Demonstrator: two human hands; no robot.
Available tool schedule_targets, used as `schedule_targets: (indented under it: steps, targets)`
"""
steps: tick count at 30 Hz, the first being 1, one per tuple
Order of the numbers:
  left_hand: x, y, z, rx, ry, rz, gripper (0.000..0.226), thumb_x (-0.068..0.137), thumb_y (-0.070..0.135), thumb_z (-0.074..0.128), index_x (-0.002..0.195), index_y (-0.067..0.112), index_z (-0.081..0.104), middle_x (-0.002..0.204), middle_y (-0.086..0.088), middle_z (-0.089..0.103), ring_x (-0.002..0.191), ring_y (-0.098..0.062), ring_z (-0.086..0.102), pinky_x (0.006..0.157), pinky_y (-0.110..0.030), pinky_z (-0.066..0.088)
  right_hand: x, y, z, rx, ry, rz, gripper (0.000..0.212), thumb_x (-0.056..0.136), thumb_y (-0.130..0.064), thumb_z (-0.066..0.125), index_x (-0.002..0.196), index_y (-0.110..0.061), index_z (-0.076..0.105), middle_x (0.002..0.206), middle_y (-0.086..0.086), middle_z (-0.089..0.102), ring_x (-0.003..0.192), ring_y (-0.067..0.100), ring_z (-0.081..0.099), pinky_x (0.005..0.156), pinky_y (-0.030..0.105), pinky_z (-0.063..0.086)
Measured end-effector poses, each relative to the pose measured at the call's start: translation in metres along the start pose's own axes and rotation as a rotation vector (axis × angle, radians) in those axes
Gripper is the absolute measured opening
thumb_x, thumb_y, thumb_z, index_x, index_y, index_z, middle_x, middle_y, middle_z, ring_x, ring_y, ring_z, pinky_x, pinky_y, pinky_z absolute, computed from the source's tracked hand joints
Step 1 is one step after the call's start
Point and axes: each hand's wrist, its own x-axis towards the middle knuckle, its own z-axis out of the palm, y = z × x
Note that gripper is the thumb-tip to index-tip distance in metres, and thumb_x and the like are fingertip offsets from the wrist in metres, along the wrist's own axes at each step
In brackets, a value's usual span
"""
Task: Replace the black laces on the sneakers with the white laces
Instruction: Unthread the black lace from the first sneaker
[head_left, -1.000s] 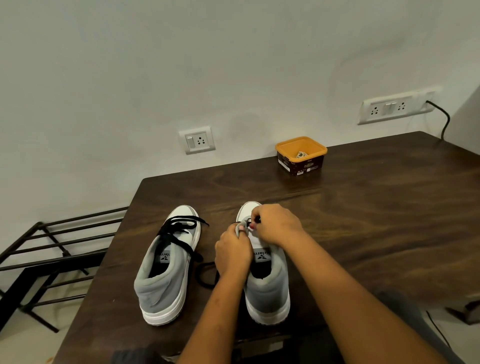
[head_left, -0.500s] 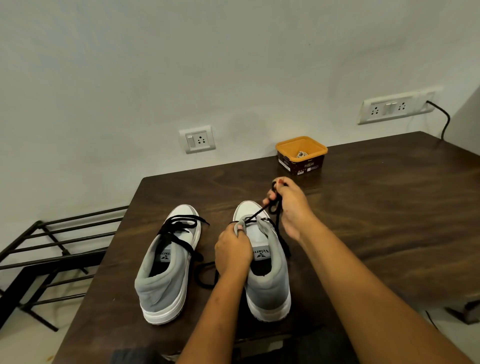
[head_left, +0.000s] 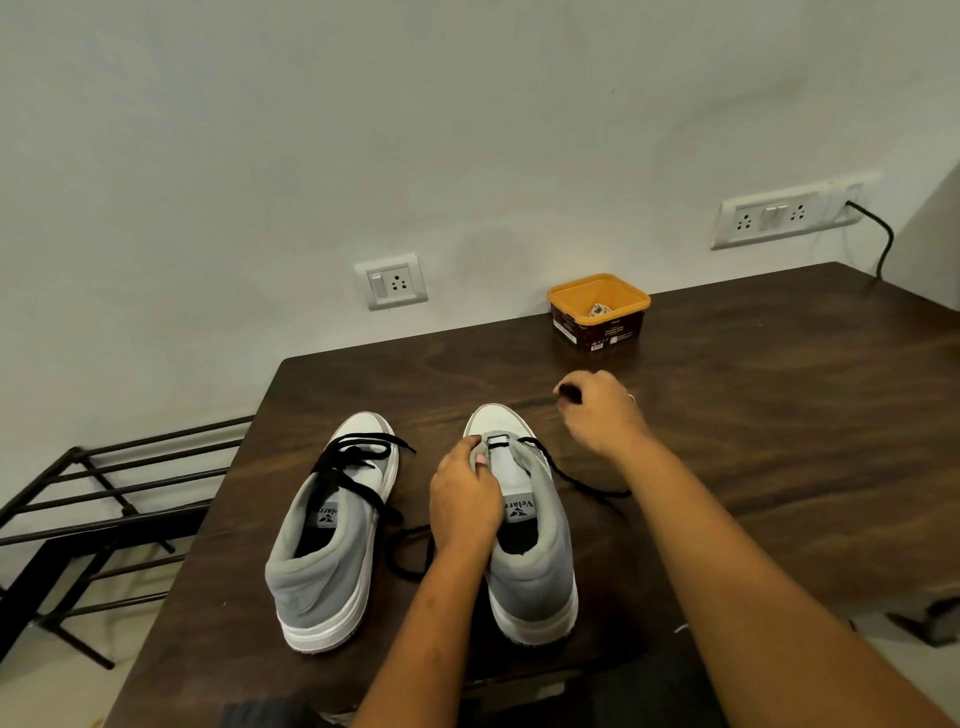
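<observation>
A black metal rack (head_left: 104, 493) stands left of the desk (head_left: 779, 415). On the desk, the left sneaker (head_left: 322, 571) has its black lace (head_left: 353, 467) threaded, and its tongue tag is partly hidden. The left hand (head_left: 465, 499) curls its fingers over a grey flap of the right sneaker (head_left: 535, 582), whose tongue tag reads "Velarr". A loose black lace (head_left: 576, 478) trails off that shoe across the desk. The right hand (head_left: 597, 410) pinches a dark bit of lace in curled fingers. On the orange tub (head_left: 597, 301), the label print is too small to read.
</observation>
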Motion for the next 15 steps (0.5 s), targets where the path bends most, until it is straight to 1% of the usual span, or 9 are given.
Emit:
schedule_targets:
  steps: [1, 2, 4, 6, 8, 11, 13, 15]
  targets:
    - [0.000, 0.000, 0.000, 0.003, -0.003, -0.004, 0.033, 0.098, 0.021, 0.042, 0.129, 0.019, 0.055, 0.129, -0.009, 0.056, 0.118, -0.027, 0.051, 0.096, -0.034, 0.041, 0.000, 0.002, 0.004, -0.091, -0.069, 0.019, 0.025, 0.095, -0.027, 0.051, 0.118, -0.029, 0.060, 0.129, 0.005, 0.047, 0.119, 0.029, 0.047, 0.097, 0.040, 0.039]
    - [0.000, 0.000, 0.000, 0.003, -0.006, -0.008, 0.033, 0.098, 0.021, 0.042, 0.129, 0.020, 0.054, 0.129, -0.009, 0.057, 0.117, -0.027, 0.052, 0.095, -0.034, 0.041, -0.001, 0.002, 0.008, -0.142, -0.130, 0.033, 0.027, 0.095, -0.028, 0.052, 0.121, -0.032, 0.058, 0.134, 0.003, 0.041, 0.125, 0.030, 0.041, 0.101, 0.044, 0.034]
    - [0.000, 0.000, 0.000, 0.000, -0.010, -0.012, 0.033, 0.098, 0.021, 0.042, 0.128, 0.020, 0.055, 0.127, -0.009, 0.059, 0.115, -0.028, 0.053, 0.093, -0.034, 0.042, -0.003, 0.002, 0.016, -0.161, -0.199, 0.024, 0.031, 0.095, -0.027, 0.051, 0.125, -0.035, 0.056, 0.139, 0.000, 0.037, 0.131, 0.030, 0.034, 0.105, 0.047, 0.029]
    - [0.000, 0.000, -0.001, 0.004, -0.013, -0.014, 0.033, 0.098, 0.021, 0.042, 0.128, 0.020, 0.055, 0.125, -0.009, 0.059, 0.114, -0.028, 0.054, 0.091, -0.034, 0.043, -0.004, 0.001, 0.024, -0.183, -0.199, -0.014, 0.032, 0.097, -0.028, 0.049, 0.127, -0.036, 0.055, 0.140, -0.001, 0.040, 0.133, 0.028, 0.032, 0.105, 0.049, 0.028]
    - [-0.001, 0.000, -0.001, 0.015, -0.012, -0.017, 0.032, 0.098, 0.022, 0.042, 0.127, 0.021, 0.055, 0.125, -0.010, 0.059, 0.113, -0.029, 0.054, 0.090, -0.035, 0.043, -0.005, -0.002, 0.033, -0.229, -0.186, -0.047, 0.031, 0.098, -0.030, 0.046, 0.127, -0.036, 0.056, 0.137, -0.002, 0.045, 0.130, 0.025, 0.037, 0.102, 0.046, 0.030]
    - [-0.002, 0.001, -0.002, 0.035, -0.007, -0.019, 0.031, 0.098, 0.023, 0.042, 0.125, 0.021, 0.056, 0.121, -0.010, 0.061, 0.110, -0.029, 0.055, 0.087, -0.035, 0.044, -0.007, -0.003, 0.044, -0.261, -0.148, -0.069, 0.024, 0.098, -0.031, 0.047, 0.117, -0.032, 0.062, 0.126, -0.002, 0.058, 0.119, 0.023, 0.051, 0.096, 0.041, 0.035]
    - [-0.002, 0.003, -0.002, 0.061, -0.013, -0.024, 0.030, 0.097, 0.023, 0.043, 0.123, 0.022, 0.058, 0.118, -0.010, 0.062, 0.108, -0.030, 0.056, 0.086, -0.036, 0.045, -0.006, -0.001, 0.049, -0.243, -0.130, -0.061, 0.021, 0.097, -0.029, 0.049, 0.112, -0.029, 0.063, 0.121, 0.000, 0.062, 0.113, 0.023, 0.056, 0.094, 0.039, 0.039]
    - [-0.002, 0.004, -0.003, 0.098, -0.025, -0.039, 0.029, 0.094, 0.022, 0.047, 0.120, 0.022, 0.060, 0.114, -0.009, 0.064, 0.105, -0.029, 0.058, 0.082, -0.034, 0.046, -0.004, 0.002, 0.052, -0.197, -0.141, -0.063, 0.019, 0.096, -0.027, 0.049, 0.110, -0.026, 0.063, 0.118, 0.003, 0.064, 0.109, 0.024, 0.058, 0.092, 0.037, 0.043]
